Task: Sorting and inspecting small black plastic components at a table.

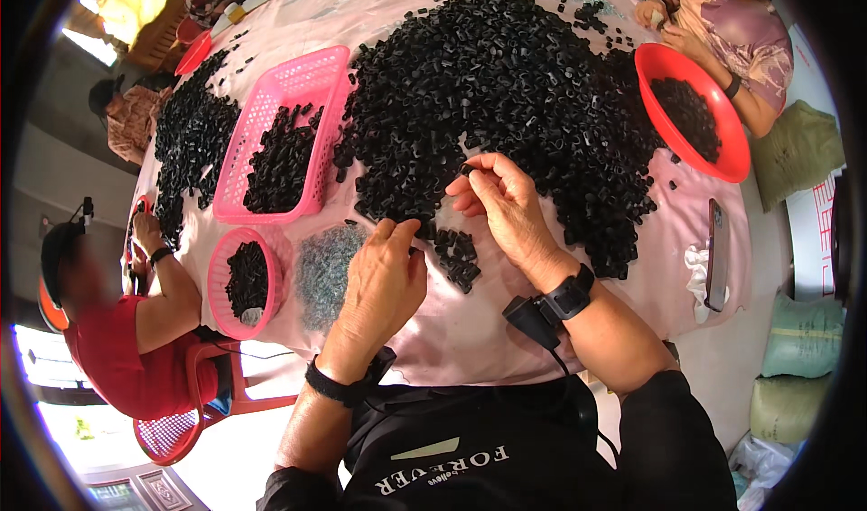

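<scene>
A big heap of small black plastic pieces (479, 69) covers the middle of a table with a pale pink cloth. Over its near edge, my right hand (506, 206) pinches one small black plastic piece (467, 170) between thumb and fingertips. My left hand (384, 272) is closed with its back up, fingers curled together; a dark bit shows by the thumb, but what it grips is mostly hidden. Between and just below my hands lies a small cluster of black pieces (455, 258). Left of my left hand is a pile of small clear, bluish bits (327, 272).
A pink rectangular basket (330, 87) and a round pink basket (217, 281) hold black parts at the left. At the right stand a red basin (736, 154) and a phone (716, 254). Co-workers sit at left (117, 348) and far right (731, 23). Sacks (802, 335) line the right.
</scene>
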A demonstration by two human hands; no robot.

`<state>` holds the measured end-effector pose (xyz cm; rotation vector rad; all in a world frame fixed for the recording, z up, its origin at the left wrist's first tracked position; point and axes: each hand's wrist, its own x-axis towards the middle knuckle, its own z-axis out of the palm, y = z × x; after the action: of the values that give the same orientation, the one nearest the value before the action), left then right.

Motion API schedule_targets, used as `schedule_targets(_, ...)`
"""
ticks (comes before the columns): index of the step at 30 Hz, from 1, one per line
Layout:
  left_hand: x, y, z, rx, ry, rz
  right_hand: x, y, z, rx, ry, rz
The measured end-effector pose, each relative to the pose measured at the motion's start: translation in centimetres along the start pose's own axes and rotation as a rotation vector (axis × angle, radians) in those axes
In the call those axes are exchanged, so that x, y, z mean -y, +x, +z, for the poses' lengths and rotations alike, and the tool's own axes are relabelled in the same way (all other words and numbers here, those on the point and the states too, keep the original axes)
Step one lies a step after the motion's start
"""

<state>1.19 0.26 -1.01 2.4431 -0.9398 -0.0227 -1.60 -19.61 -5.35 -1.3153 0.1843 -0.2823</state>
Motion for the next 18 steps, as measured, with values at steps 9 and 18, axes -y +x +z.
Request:
schedule_targets(9, -1.3, 0.7, 0.0, 0.046, 0.002, 0.005, -1.0, 0.4, -0.2, -0.163, 0.022, -0.117)
schedule_targets(18, -1.4, 3.1, -0.5, 0.023, 0.011, 0.054, -1.4, 0.7, -0.1, -0.222, -0.052, -0.178)
